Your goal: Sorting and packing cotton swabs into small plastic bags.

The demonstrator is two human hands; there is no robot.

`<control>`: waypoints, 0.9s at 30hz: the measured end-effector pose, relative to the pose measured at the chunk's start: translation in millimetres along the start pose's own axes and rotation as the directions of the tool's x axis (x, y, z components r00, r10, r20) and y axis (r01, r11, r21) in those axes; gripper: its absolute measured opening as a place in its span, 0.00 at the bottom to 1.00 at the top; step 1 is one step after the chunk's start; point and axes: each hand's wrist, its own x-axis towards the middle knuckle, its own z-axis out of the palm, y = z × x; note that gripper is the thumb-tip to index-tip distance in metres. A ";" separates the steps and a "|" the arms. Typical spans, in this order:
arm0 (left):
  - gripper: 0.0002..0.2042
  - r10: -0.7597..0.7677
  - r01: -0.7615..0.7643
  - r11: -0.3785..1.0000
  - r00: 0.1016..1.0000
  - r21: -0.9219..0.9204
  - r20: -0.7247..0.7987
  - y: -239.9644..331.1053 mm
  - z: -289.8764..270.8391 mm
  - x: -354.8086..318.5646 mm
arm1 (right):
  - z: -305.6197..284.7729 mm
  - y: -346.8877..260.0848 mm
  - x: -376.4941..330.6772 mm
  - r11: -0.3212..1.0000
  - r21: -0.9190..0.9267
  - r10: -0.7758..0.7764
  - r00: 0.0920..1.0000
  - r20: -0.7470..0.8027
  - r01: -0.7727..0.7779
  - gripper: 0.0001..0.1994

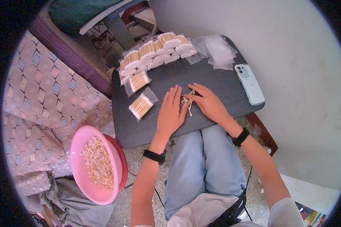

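Between my hands lies a small loose pile of cotton swabs (189,102), crossing at different angles on the dark tabletop (132,130). My left hand (171,114) rests flat along the pile's left side, fingers stretched forward and thumb near the swabs. On the other side, my right hand (211,104) is spread, its thumb and fingers reaching over the swabs' edge. Neither hand grips anything that I can see. Left of my left hand are two clear bags filled with swabs, a nearer bag (141,106) and a farther bag (138,81).
Stacked swab bundles (147,53) line the table's far edge, beside flat clear plastic bags (220,53). A pale phone (251,85) lies at the right edge. Lower left, a pink basin (77,160) holds many loose swabs (98,162). A wall (295,75) rises on the right.
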 end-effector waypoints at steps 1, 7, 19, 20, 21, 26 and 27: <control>0.26 0.010 -0.010 1.000 1.000 -0.030 -0.007 1.0 -1.3 0.6 | -0.3 0.7 0.5 1.000 0.008 0.001 1.000 -0.003 -0.001 0.17; 0.26 0.041 -0.037 0.995 0.998 -0.096 0.037 0.1 -5.4 2.6 | -0.8 -1.3 1.7 1.000 0.008 -0.003 1.000 -0.013 0.004 0.17; 0.23 -0.001 -0.012 0.988 0.997 -0.155 -0.079 4.8 1.4 -0.3 | -2.1 -2.7 1.8 1.000 -0.003 -0.001 0.999 -0.047 0.001 0.15; 0.22 -0.056 0.036 0.975 0.995 -0.218 -0.087 7.2 0.7 1.0 | -2.4 -2.2 1.6 1.000 0.000 0.001 0.999 -0.047 -0.001 0.15; 0.22 -0.055 0.035 0.975 0.995 -0.219 -0.085 8.7 -0.9 1.8 | -2.5 -1.6 1.3 1.000 0.000 0.003 0.999 -0.047 -0.003 0.15; 0.24 -0.033 0.025 0.997 0.994 -0.071 -0.109 5.5 -1.2 0.6 | 2.3 -1.5 2.3 1.000 -0.004 -0.008 0.998 -0.060 0.007 0.15; 0.24 -0.033 0.025 0.997 0.994 -0.074 -0.108 4.4 -1.1 1.2 | 1.7 -2.3 2.3 1.000 -0.006 -0.006 0.998 -0.058 0.006 0.15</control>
